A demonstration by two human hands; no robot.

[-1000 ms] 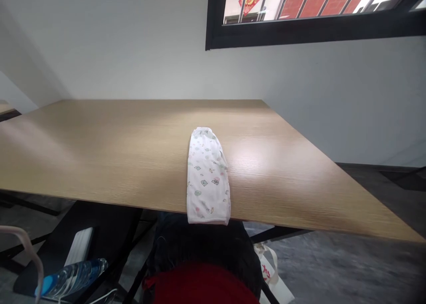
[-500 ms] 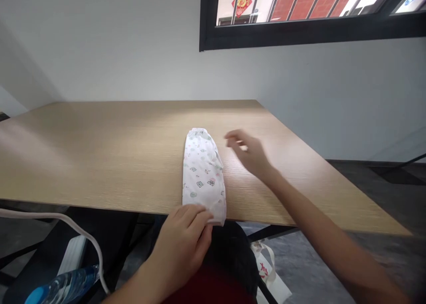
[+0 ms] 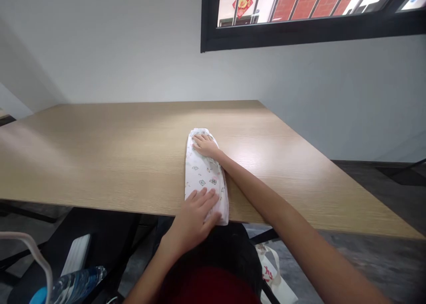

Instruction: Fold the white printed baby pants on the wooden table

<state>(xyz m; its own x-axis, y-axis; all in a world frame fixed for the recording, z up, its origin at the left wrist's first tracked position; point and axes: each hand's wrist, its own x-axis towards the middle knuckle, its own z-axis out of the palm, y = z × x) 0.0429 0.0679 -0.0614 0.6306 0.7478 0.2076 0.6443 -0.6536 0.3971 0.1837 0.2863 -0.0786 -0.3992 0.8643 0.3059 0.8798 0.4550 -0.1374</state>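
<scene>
A folded white cloth with small printed patterns (image 3: 204, 175) lies lengthwise on the wooden table (image 3: 116, 148), its near end hanging a little over the front edge. My left hand (image 3: 196, 217) lies flat on the near end, fingers stretched out. My right hand (image 3: 206, 145) rests flat on the far end, fingers spread over the fabric. Neither hand grips the cloth.
A white wall stands close behind the table, with a dark-framed window (image 3: 299, 29) at the upper right. Below the table's front edge are a water bottle (image 3: 71, 284), a white cable (image 3: 29, 250) and a white bag (image 3: 271, 275) on the floor.
Both hands came into view and moved onto the cloth. The right hand dropped from the air onto its far end. The left hand slid up from the hanging edge onto the near end.
</scene>
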